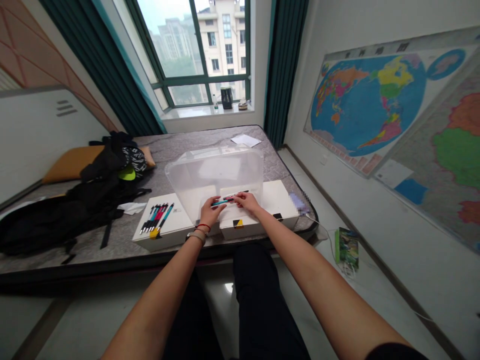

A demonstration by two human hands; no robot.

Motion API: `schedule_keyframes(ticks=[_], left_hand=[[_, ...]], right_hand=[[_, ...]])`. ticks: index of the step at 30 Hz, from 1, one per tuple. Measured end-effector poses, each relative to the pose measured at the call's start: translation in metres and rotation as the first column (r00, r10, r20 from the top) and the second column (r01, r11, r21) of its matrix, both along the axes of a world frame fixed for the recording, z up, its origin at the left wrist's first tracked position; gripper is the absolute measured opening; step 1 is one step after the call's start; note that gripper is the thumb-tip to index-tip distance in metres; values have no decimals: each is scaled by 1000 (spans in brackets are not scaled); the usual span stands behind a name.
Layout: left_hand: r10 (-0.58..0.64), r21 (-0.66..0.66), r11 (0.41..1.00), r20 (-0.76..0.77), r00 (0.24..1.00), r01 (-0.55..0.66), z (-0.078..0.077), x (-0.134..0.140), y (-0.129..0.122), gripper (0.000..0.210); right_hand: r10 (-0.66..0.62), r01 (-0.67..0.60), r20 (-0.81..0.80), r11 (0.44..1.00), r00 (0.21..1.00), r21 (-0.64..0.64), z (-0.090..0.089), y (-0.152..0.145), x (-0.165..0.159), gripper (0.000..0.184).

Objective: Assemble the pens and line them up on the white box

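Observation:
My left hand (211, 211) pinches a teal pen (219, 203) over the plastic bin and the boxes in front of me. Close beside it, the fingers of my right hand (246, 202) are closed on a red and black pen (229, 198), whose dark end sticks out past the fingers. Several pens (157, 216) in black, teal and red lie side by side on the left white box (182, 217). Behind my hands a clear plastic bin (228, 170) stands tilted. Below my right hand is another white box (272, 200) with yellow and black tape marks.
The boxes rest on a grey mattress (210, 137). A black backpack (86, 205) and a mustard cushion (71, 165) lie at the left. White paper (245, 140) is at the back. A blurred purple item (299, 204) with a cable sits at the right edge; a green book (347, 247) is on the floor.

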State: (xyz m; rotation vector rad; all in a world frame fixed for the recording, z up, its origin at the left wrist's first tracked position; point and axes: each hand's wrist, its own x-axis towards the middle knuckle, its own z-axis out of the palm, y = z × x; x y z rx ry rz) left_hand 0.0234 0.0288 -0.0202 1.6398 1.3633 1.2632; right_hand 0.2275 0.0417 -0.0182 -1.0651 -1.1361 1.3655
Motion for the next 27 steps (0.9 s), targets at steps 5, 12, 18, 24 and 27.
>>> schedule_keyframes(ticks=[5, 12, 18, 24, 27], left_hand=[[-34, -37, 999, -165, 986, 28, 1, 2, -2, 27], [-43, -43, 998, -197, 979, 35, 6, 2, -3, 31], [-30, 3, 999, -339, 940, 33, 3, 2, -2, 31], [-26, 37, 998, -407, 913, 45, 1, 3, -4, 32], [-11, 88, 994, -477, 879, 60, 3, 8, -7, 34]], right_hand=[[60, -64, 76, 997, 995, 49, 0, 2, -1, 35], [-3, -2, 50, 994, 999, 106, -6, 1, -4, 34], [22, -27, 46, 994, 999, 107, -2, -1, -4, 31], [-7, -31, 253, 989, 968, 145, -3, 2, -7, 31], [12, -40, 188, 988, 982, 148, -4, 1, -7, 33]])
